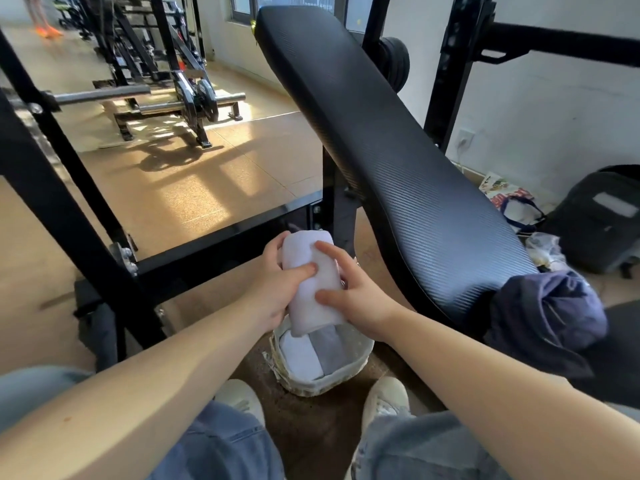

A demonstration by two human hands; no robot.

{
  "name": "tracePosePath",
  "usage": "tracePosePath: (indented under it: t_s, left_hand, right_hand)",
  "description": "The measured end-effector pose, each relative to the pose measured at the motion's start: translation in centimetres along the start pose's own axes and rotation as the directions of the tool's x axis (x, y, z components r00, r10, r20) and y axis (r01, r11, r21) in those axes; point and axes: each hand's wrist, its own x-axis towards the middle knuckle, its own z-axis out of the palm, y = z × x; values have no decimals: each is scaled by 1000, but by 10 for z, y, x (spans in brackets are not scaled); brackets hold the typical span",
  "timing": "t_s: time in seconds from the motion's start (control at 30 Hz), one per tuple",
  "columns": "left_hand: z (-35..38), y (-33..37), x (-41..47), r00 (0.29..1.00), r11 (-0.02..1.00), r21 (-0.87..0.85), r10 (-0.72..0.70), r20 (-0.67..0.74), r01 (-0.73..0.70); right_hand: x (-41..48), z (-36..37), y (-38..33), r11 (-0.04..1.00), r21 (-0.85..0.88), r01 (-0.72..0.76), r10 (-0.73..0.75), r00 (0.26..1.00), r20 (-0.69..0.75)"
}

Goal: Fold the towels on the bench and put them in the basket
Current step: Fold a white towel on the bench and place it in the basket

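A folded white towel (313,282) hangs just above a small woven basket (349,374) on the floor between my feet. My left hand (275,289) grips the towel's left side with the thumb across its front. My right hand (353,289) holds the right side, thumb and a finger pressed on the cloth. Inside the basket lie a folded white towel (299,358) and a grey one (329,348). The black padded bench (381,140) slopes up to the right of my hands. A crumpled purple-blue cloth (550,306) lies at its near end.
A black steel frame (214,237) crosses the floor left of the basket. A barbell and weight rack (166,98) stand at the back left. A black backpack (602,216) and plastic bags (516,206) sit by the right wall. A person's legs (43,19) show far back.
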Motion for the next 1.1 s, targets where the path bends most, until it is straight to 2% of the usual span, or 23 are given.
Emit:
tracePosePath:
  t_s: [0.1, 0.2, 0.27, 0.37, 0.47, 0.6, 0.7, 1.0, 1.1]
  left_hand:
    - [4, -9, 14, 999, 999, 7, -40, -15, 40]
    - [5, -22, 29, 994, 995, -2, -97, -41, 97]
    - [5, -31, 39, 991, 991, -1, -134, -12, 134]
    - [4, -45, 49, 985, 986, 14, -166, 57, 165]
    - [4, -62, 57, 971, 973, 5, -229, 64, 229]
    - [6, -83, 71, 941, 938, -73, -339, 21, 339]
    - [6, -98, 78, 925, 923, -67, -375, 52, 378]
    - [7, -137, 100, 853, 860, -57, -492, 174, 508]
    - [10, -150, 107, 831, 841, 18, -538, 138, 541]
  right_hand:
    - [12, -3, 17, 998, -53, 23, -27, 998, -60]
    - [23, -6, 31, 956, -282, 75, -96, 994, -60]
    - [29, -9, 40, 926, -370, 70, -89, 996, -32]
    - [35, -12, 53, 932, -364, 3, -12, 1000, -23]
    - [39, -13, 67, 941, -334, -58, 59, 998, -8]
    - [47, -13, 96, 896, -444, -1, 19, 999, 36]
    - [54, -16, 115, 866, -500, -13, 57, 996, 72]
    - [75, -38, 154, 890, -392, -231, 227, 972, -58]
    - [81, -51, 164, 868, -426, -257, 250, 965, -73]
